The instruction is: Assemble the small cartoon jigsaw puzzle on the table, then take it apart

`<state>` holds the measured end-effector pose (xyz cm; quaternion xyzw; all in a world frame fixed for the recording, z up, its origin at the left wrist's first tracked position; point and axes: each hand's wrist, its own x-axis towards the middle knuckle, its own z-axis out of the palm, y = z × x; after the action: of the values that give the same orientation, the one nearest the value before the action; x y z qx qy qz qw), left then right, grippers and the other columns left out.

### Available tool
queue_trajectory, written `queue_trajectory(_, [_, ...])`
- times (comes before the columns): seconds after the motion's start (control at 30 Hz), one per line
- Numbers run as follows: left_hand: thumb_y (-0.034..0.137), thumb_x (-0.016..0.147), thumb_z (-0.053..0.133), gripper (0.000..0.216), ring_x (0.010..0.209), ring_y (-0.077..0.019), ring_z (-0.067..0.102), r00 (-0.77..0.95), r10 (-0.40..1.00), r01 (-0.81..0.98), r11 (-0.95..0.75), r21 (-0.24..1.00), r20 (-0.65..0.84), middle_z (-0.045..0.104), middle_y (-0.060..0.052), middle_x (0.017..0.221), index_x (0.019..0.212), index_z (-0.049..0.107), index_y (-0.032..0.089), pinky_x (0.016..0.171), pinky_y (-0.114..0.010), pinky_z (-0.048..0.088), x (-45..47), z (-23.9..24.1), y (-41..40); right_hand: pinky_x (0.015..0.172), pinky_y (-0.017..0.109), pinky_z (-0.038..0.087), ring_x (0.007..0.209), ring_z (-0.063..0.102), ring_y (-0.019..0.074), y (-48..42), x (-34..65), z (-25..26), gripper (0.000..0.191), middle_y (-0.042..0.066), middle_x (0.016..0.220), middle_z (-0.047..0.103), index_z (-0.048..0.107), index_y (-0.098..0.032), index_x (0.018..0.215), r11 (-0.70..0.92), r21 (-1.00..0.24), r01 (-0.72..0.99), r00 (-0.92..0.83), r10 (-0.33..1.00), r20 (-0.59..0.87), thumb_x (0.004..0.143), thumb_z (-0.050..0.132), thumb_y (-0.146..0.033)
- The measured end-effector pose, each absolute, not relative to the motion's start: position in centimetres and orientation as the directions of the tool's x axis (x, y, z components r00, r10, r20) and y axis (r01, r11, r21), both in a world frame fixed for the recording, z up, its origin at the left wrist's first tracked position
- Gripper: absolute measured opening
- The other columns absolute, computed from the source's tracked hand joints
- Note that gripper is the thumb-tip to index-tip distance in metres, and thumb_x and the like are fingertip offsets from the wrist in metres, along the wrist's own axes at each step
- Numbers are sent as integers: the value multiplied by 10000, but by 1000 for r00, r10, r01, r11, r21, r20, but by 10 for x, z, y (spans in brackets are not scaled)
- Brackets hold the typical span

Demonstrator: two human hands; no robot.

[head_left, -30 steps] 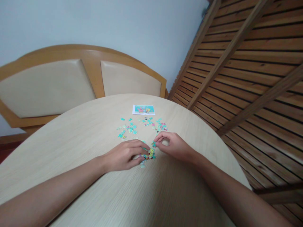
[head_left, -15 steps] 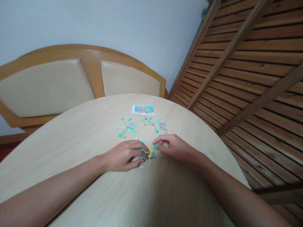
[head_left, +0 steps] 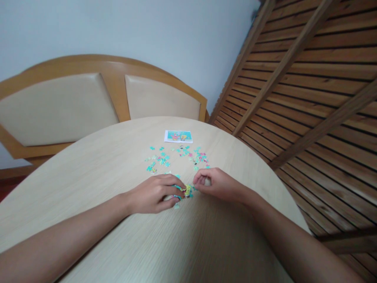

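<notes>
A small, partly joined jigsaw puzzle point(head_left: 187, 191) with yellow and teal parts lies on the table in front of me. My left hand point(head_left: 159, 192) covers its left side, fingers curved over it and thumb at the near edge, holding it. At its right edge, my right hand point(head_left: 210, 181) has thumb and forefinger pinched together on a small teal jigsaw piece point(head_left: 193, 188), mostly hidden by the fingertips. Whether that piece is joined to the rest I cannot tell.
Loose jigsaw pieces lie in a left group point(head_left: 159, 159) and a right group point(head_left: 194, 155) beyond my hands. Behind them is a picture card point(head_left: 178, 136) with two cartoon figures. The round wooden table point(head_left: 118, 149) borders a padded bench back point(head_left: 165, 94) and a slatted wooden wall point(head_left: 294, 98).
My right hand has shifted slightly to the right, its fingertips now lower against the puzzle's right edge; the yellow-and-teal piece at them shows less. My left hand stays in place.
</notes>
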<state>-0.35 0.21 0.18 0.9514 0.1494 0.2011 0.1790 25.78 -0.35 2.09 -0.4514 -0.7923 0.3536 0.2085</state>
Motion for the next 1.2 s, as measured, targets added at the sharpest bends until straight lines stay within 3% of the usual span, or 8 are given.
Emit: queue_trajectory(1.2, [202, 966, 544, 242, 1117, -227, 647, 876, 347, 211, -900, 382, 334, 687, -82, 1210, 1161, 686, 220, 998, -384, 523, -2, 2, 2, 574, 233, 402, 629, 587, 130, -7, 257, 21, 142, 2, 697, 688, 751, -160, 826, 387, -657, 647, -561, 825, -66, 838, 681, -283])
